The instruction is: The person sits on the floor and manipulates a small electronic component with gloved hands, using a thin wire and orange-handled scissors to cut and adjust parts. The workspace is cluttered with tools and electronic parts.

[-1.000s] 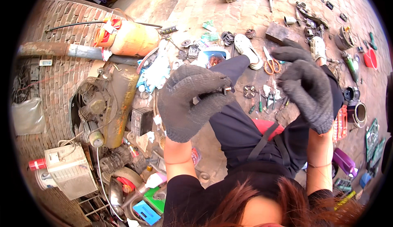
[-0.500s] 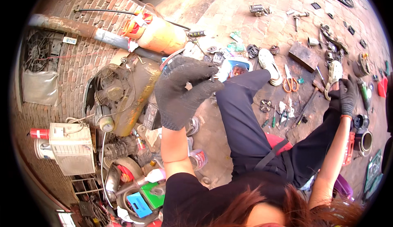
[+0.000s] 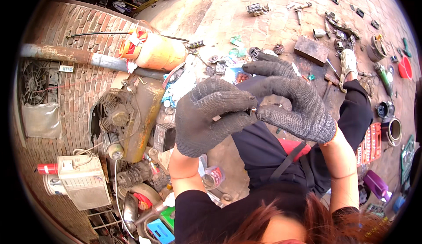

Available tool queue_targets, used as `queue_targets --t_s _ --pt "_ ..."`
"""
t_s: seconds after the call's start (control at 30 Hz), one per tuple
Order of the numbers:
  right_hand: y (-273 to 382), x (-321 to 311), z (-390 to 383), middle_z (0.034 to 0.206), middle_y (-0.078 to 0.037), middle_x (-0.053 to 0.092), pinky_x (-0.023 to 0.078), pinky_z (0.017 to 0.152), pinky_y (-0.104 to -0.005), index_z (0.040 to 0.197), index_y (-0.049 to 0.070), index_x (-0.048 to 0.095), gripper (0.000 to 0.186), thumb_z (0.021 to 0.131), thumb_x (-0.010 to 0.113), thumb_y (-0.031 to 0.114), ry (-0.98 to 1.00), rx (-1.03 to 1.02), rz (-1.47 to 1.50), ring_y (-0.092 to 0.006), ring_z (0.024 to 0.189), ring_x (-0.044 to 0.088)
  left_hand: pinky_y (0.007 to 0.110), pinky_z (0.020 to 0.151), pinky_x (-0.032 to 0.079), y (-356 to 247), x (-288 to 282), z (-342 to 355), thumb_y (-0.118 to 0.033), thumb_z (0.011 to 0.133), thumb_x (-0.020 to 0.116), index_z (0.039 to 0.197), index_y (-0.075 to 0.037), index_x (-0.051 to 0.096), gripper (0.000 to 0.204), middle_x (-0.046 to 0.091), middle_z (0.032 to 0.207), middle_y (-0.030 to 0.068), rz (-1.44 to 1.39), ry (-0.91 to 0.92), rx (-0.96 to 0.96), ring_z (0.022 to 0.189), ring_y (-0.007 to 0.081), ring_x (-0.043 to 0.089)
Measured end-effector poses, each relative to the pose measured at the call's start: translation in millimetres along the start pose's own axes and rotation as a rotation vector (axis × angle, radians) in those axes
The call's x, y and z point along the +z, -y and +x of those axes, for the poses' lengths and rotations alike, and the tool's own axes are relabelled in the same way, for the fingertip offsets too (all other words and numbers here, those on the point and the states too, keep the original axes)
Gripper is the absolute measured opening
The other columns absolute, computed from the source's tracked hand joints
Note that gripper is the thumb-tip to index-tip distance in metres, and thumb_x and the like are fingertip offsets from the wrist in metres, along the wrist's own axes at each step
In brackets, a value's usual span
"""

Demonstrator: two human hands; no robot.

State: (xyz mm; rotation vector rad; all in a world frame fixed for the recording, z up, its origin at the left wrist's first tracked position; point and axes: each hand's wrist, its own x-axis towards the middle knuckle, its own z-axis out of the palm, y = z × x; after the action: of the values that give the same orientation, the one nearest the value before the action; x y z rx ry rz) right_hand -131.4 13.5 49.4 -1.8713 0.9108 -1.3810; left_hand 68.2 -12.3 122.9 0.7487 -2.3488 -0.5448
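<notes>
Both my hands wear dark grey knit gloves and meet above my lap. The fingertips of my left hand (image 3: pixel 213 118) are pinched on a small metal piece (image 3: pixel 252 111), of which only a bit shows. From the other side, the thumb and forefinger of my right hand (image 3: pixel 299 105) close on the same piece, while its other fingers stretch out above. Gloves hide most of the piece, so its kind is unclear. Behind the hands lies a blue-edged tray (image 3: pixel 231 76) with reddish bits in it, partly covered.
An orange gas cylinder (image 3: pixel 160 51) and a rusty air compressor tank (image 3: pixel 143 121) stand at the left. On the right floor are a metal block (image 3: pixel 310 49), a hammer (image 3: pixel 330 80), a red socket set case (image 3: pixel 371 145) and a purple container (image 3: pixel 376 184). A clear plastic jar (image 3: pixel 214 176) stands near my left elbow.
My right hand has come from beside my right foot up to my left hand and now touches the small piece. My left hand has lowered slightly and turned. The head view has shifted.
</notes>
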Motion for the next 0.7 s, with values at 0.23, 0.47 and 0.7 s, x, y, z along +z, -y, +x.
queue_targets --t_s 0.23,0.47,0.7 --pt "-13.6 0.4 -21.4 0.105 -0.015 0.060 0.041 0.091 -0.0377 0.077 0.001 0.066 0.010 0.075 0.064 0.010 -0.227 0.180 -0.117 -0.0287 0.106 0.054 0.028 0.061 0.044 3.7 2.3 -11.6 -0.004 0.052 0.078 0.078 -0.002 0.069 0.028 0.065 0.081 0.0062 0.016 -0.056 -0.050 0.074 0.0191 0.059" --pt "-127.5 -38.2 -95.9 0.121 -0.016 0.055 0.033 0.102 -0.0421 0.106 0.008 0.063 0.031 0.076 0.065 0.015 -0.182 0.798 -1.239 -0.0311 0.117 0.048 0.026 0.059 0.042 3.5 -2.3 -11.1 -0.001 0.050 0.077 0.078 0.000 0.069 0.029 0.065 0.080 0.0064 -0.007 -0.099 -0.066 0.073 0.0160 0.056" --pt "-34.8 -25.8 -38.6 0.132 -0.015 0.049 0.029 0.106 -0.0378 0.124 0.005 0.055 0.043 0.085 0.060 0.021 -0.267 0.287 -0.112 -0.0265 0.127 0.041 0.030 0.061 0.045 2.5 5.8 -4.6 -0.007 0.050 0.077 0.074 0.000 0.069 0.027 0.065 0.079 0.0061 0.012 -0.019 -0.026 0.074 0.0205 0.059"
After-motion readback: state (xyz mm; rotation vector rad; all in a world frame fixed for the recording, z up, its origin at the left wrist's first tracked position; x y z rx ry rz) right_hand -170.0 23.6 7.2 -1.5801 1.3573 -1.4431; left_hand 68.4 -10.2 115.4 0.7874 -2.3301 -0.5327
